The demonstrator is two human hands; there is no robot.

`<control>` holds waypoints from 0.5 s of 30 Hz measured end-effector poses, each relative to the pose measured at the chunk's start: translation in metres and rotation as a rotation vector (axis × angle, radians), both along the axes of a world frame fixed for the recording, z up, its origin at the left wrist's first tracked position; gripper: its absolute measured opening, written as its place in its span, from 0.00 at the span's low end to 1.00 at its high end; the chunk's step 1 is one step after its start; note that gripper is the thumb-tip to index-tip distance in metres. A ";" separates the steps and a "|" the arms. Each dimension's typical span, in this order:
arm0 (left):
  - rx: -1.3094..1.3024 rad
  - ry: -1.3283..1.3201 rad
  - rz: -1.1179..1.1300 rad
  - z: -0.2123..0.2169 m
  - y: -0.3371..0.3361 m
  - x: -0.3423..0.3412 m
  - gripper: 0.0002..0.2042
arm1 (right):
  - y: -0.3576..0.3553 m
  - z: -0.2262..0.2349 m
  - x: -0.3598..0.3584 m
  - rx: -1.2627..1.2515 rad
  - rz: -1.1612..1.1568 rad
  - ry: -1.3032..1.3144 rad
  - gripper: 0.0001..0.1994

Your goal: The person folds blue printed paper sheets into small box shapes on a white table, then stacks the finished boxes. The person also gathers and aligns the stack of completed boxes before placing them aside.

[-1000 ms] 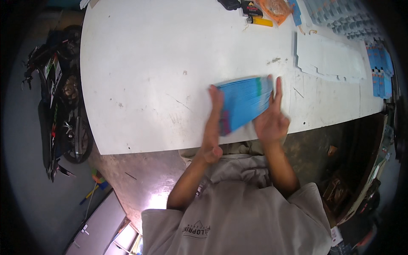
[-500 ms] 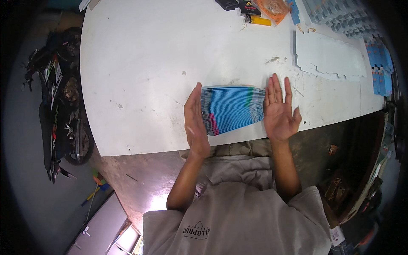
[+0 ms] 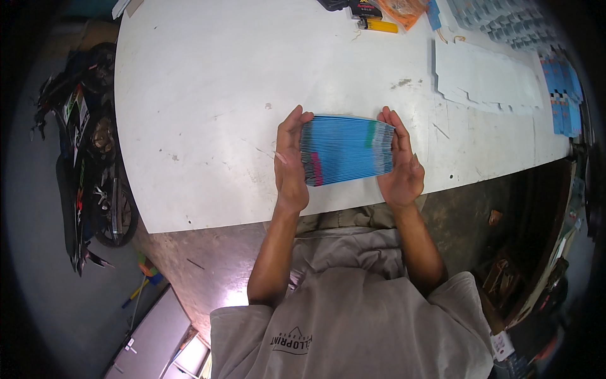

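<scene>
A stack of thin blue printed card pieces (image 3: 347, 148) sits at the near part of the white table, its layered edges fanned toward me. Pink and green marks show along those edges. My left hand (image 3: 291, 161) presses against the left side, its fingertips curled round the far left corner. Along the right side lies my right hand (image 3: 401, 161), the fingers bent in at the far right corner. Between them, both hands hold the stack. Its underside is hidden.
White die-cut sheets (image 3: 483, 76) lie on the table (image 3: 202, 82) to the right. Beyond them are grey-blue stacked pieces (image 3: 505, 22) and blue bundles (image 3: 564, 95). A yellow lighter (image 3: 380, 26) and an orange bag (image 3: 404, 11) sit at the far edge. A motorcycle (image 3: 95, 151) stands left.
My right hand has turned from palm-up and spread to closing on the right side. My left fingers have curled over the far corner. The stack has shifted slightly away from me.
</scene>
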State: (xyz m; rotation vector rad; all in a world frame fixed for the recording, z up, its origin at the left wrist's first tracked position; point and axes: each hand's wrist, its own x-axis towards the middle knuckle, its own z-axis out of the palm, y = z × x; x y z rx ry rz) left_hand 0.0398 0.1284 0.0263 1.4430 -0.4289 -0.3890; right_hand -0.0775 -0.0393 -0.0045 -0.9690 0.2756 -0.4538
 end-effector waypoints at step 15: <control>-0.121 0.121 0.038 0.010 0.017 -0.003 0.56 | -0.015 0.016 -0.001 -0.084 0.009 0.144 0.56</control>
